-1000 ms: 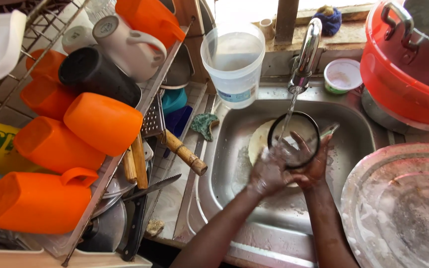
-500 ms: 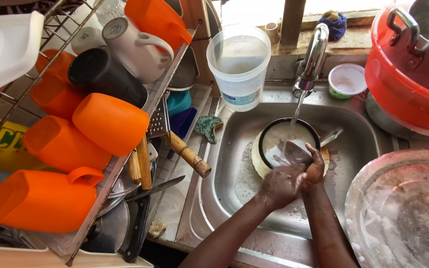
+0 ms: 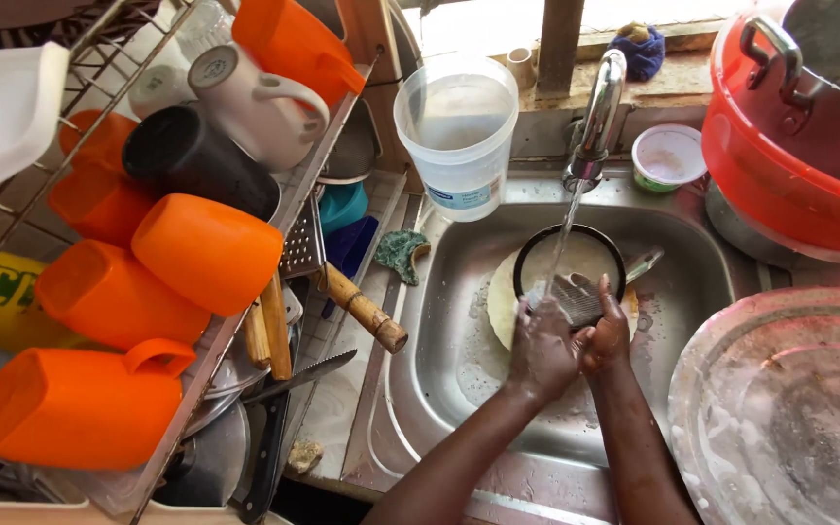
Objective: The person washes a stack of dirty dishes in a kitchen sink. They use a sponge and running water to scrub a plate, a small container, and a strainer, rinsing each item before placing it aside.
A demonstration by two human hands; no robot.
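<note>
Rinsing station, one entry: both hands meet under the running tap [image 3: 597, 107] inside the steel sink [image 3: 678, 258]. Left hand [image 3: 542, 345] and right hand [image 3: 607, 335], each with a closed grip on the rim of a dark round bowl [image 3: 576, 258], held tilted in the water stream above a pale plate [image 3: 503, 301] lying in the basin. A metal utensil [image 3: 642, 264] pokes out behind the bowl.

Surroundings, left: wire drying rack [image 3: 21, 209] crowded with orange cups [image 3: 206, 253], a black cup [image 3: 182, 156] and a white mug [image 3: 245, 97]; wooden handles [image 3: 362, 306] and a knife [image 3: 298, 374] jut from its lower edge toward the sink. Green sponge [image 3: 401, 255] on the sink's edge, just beside it.

Behind: clear plastic tub [image 3: 459, 131] beside the tap; small white cup [image 3: 668, 156].

Right: red basin [image 3: 780, 185] holding a lidded pot [image 3: 828, 87]; large soapy round tray [image 3: 780, 408] near the right forearm.
</note>
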